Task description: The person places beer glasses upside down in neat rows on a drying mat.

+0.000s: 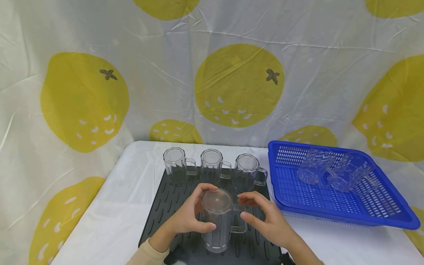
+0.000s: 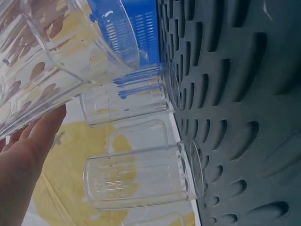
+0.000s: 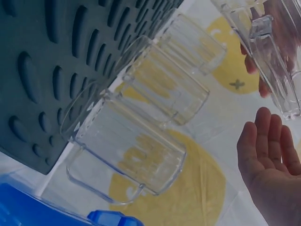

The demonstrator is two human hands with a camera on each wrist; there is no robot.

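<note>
A clear glass mug (image 1: 216, 224) stands upright or nearly so above the dark ridged mat (image 1: 175, 213), its handle pointing right. My left hand (image 1: 190, 213) grips it from the left, thumb in front and fingers behind. In the left wrist view the mug (image 2: 51, 61) appears clear of the mat. Near the handle is my right hand (image 1: 266, 219), fingers loosely bent and holding nothing; the right wrist view shows a gap between that hand (image 3: 270, 155) and the mug (image 3: 277, 61). Whether the mug's base or rim faces up is hard to tell.
Three similar glass mugs, a left one (image 1: 175, 167), a middle one (image 1: 211, 167) and a right one (image 1: 246, 173), stand in a row along the mat's far edge. At right, a blue plastic basket (image 1: 281, 195) holds more clear glassware (image 1: 344, 175). A lemon-print curtain (image 1: 159, 81) hangs behind the table.
</note>
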